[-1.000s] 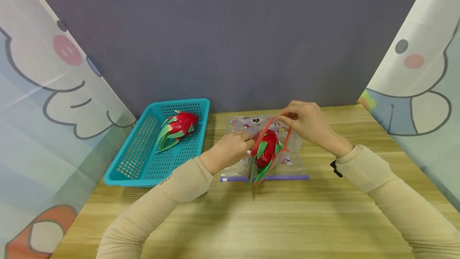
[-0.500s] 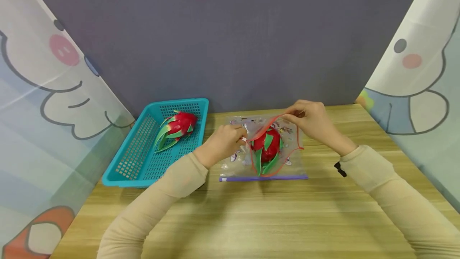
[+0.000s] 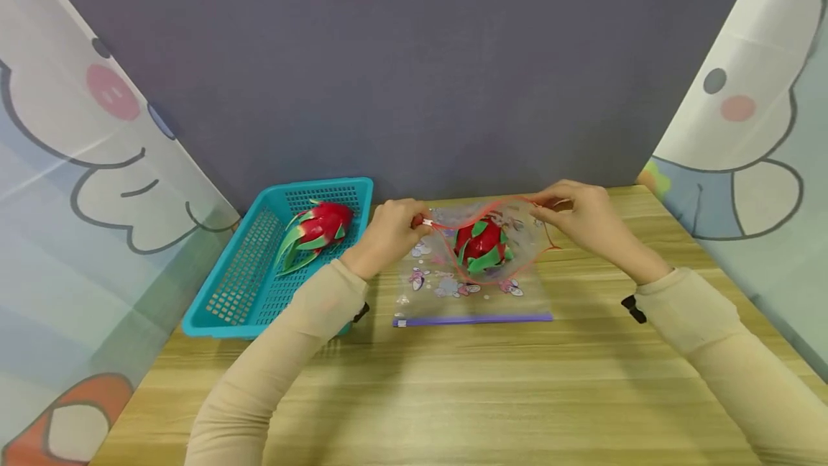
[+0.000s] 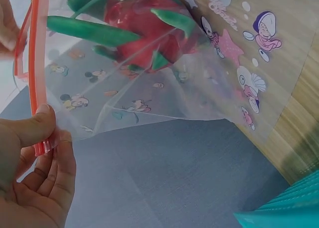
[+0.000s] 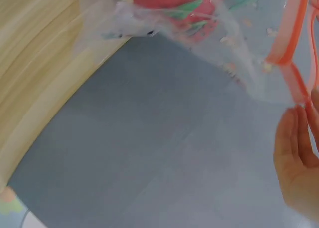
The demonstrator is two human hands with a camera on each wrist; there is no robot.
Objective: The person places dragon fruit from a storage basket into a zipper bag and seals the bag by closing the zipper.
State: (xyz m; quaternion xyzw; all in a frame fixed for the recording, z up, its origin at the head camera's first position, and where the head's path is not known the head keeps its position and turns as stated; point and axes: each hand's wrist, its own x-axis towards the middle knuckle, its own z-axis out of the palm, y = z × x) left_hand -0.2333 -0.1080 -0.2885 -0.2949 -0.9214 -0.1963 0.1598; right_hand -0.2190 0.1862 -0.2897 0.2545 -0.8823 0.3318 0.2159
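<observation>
The left fingers [image 4: 66, 161] are pinching the red-edged rim of a clear bag [image 4: 94, 116], thumb against them, at the corner nearest the basket [image 3: 274, 300]; the left hand [image 3: 392, 236] is hanging just beyond the basket's right rim. The right hand [image 3: 578, 211] is gripping the opposite rim, farther right of the basket, thumb and fingers together on it. Between them a dragon fruit [image 3: 480, 244] is lying inside the bag, right of the basket. A flat bag [image 3: 414, 302] with a purple strip [image 3: 475, 319] is resting beneath, on the counter [image 3: 453, 394]; a second dragon fruit [image 3: 323, 225] is lying in the basket.

Compared with half a second ago, the hands are standing farther apart and the lower lip is clearing the purple strip. In this inspector's judgement, the fruit is now settling deeper, leaves included, while the mouth is remaining unsealed.

Glare and printed figures are obscuring the bag's far end. The right wrist view is cutting off part of that hand and blurring the fruit.
</observation>
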